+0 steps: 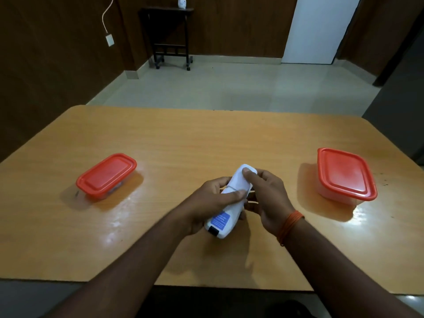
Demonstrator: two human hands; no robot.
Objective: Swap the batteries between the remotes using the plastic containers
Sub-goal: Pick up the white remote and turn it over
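Note:
A white remote (223, 219) with a blue label on its back is held face down above the middle of the wooden table (183, 138). My left hand (211, 204) grips its lower half, thumb across the back. My right hand (263, 196) holds its upper half, thumb pressing near the top end. A clear plastic container with a red lid (106, 174) stands at the left, its lid on. A second, larger red-lidded container (345, 174) stands at the right, also closed. Only one remote is in view, and no batteries show.
Beyond the table's far edge lies a tiled floor with a small dark wheeled stand (171, 37) against the wood-panelled wall. A white door (319, 28) is at the back right. The table's near edge runs just under my forearms.

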